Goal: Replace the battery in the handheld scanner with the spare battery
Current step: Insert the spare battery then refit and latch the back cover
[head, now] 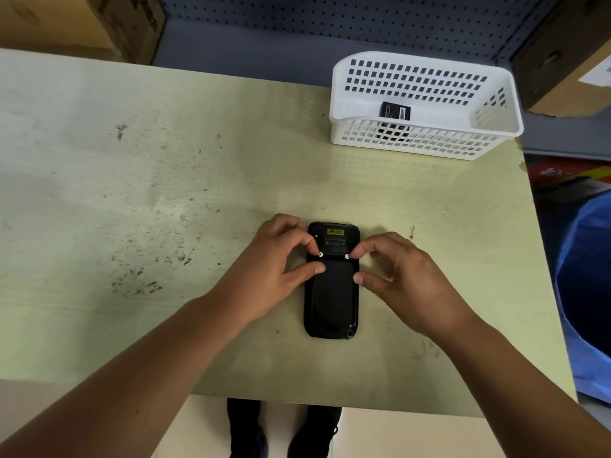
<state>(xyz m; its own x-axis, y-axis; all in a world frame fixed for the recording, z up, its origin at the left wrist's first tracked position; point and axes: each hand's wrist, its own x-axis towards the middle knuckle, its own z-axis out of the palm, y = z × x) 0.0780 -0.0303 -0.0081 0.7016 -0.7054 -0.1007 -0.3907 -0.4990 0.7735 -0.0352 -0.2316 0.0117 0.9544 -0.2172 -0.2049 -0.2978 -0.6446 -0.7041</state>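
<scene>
1. Cardboard box [82, 24]: stands at the far left corner, behind the tabletop [132, 193], a pale green surface with dark scuff marks on its left half.
2. Left hand [274, 262]: rests on the left edge of the handheld scanner [331, 282]. The index fingertip presses a small white latch [320, 254] on the left side of the back; the thumb lies across the cover just below it. The remaining fingers are curled, and the hand grips nothing.
3. Handheld scanner: lies face down near the front centre of the tabletop, its long axis pointing away from the person. A yellow label [335, 232] sits near the far end. The battery cover [331, 292] is still in place.
4. Right hand [406, 279]: mirrors the left. Its index fingertip touches the second white latch [347, 256] on the right side, and the thumb tip touches the right edge of the scanner below that. Its fingers are loosely bent and hold nothing.
5. White basket [479, 140]: stands at the far right corner of the tabletop, well apart from the scanner.
6. Spare battery [395, 111]: a black block with a label, lying inside the basket toward its left end.
7. Blue bag [585, 292]: sits off the right edge of the tabletop.
</scene>
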